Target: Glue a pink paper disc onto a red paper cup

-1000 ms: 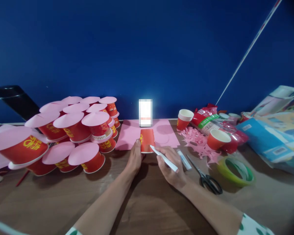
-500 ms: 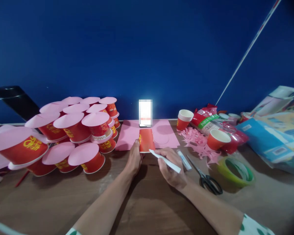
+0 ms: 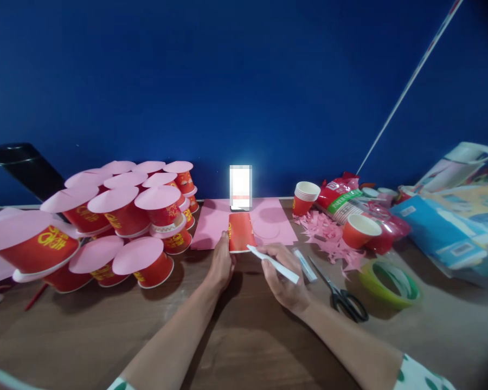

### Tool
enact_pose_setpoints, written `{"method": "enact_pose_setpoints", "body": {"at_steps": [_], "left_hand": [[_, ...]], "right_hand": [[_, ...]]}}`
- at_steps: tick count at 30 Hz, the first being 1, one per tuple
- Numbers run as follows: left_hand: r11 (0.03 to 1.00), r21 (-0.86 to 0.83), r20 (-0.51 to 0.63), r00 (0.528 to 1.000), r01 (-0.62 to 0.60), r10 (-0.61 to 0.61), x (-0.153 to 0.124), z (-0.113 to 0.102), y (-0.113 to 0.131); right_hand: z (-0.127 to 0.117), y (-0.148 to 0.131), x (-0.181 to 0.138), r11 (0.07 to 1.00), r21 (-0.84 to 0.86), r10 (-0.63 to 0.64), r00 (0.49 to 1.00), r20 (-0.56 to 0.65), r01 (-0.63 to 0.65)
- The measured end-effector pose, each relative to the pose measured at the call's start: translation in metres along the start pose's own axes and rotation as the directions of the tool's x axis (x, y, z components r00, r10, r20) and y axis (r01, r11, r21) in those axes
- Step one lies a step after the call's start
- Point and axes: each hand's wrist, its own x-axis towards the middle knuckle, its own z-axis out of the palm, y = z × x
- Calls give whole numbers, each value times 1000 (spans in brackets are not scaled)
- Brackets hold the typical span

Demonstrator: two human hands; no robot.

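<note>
In the middle of the head view, my left hand (image 3: 222, 261) is closed on the left side of a red paper cup (image 3: 242, 233) with yellow lettering. The cup's white rim faces me at its lower edge. My right hand (image 3: 285, 275) grips a slim white pen-like tube (image 3: 277, 265), its narrow tip close to the cup's lower right corner; whether the tip touches is hard to tell. Pink paper sheets (image 3: 211, 219) lie behind and under the cup, with a round outline on the right part.
Red cups topped with pink paper discs (image 3: 138, 255) are stacked at left. To the right are a cup stack (image 3: 306, 197), pink paper scraps (image 3: 329, 235), scissors (image 3: 341, 298), a tape roll (image 3: 390, 284) and a blue package (image 3: 435, 233). A lit phone (image 3: 241, 189) stands against the blue wall.
Both hands keep their holds on the cup and the white tube. Only a very slight shift of the view and the cup shows.
</note>
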Motion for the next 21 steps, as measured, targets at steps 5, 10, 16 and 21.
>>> {"method": "enact_pose_setpoints", "body": {"at_steps": [5, 10, 16, 21], "left_hand": [[1000, 2, -23, 1000, 2, -2, 0, 0, 0], [999, -34, -66, 998, 21, -23, 1, 0, 0], [1000, -17, -109, 994, 14, -16, 3, -2, -2], [1000, 11, -110, 994, -4, 5, 3, -3, -2]], "right_hand": [[0, 1, 1, 1000, -5, 27, 1000, -8, -27], [-1, 1, -2, 998, 56, 38, 998, 55, -41], [-2, 5, -3, 989, 3, 147, 989, 17, -147], [-1, 7, -3, 992, 15, 124, 992, 32, -124]]}}
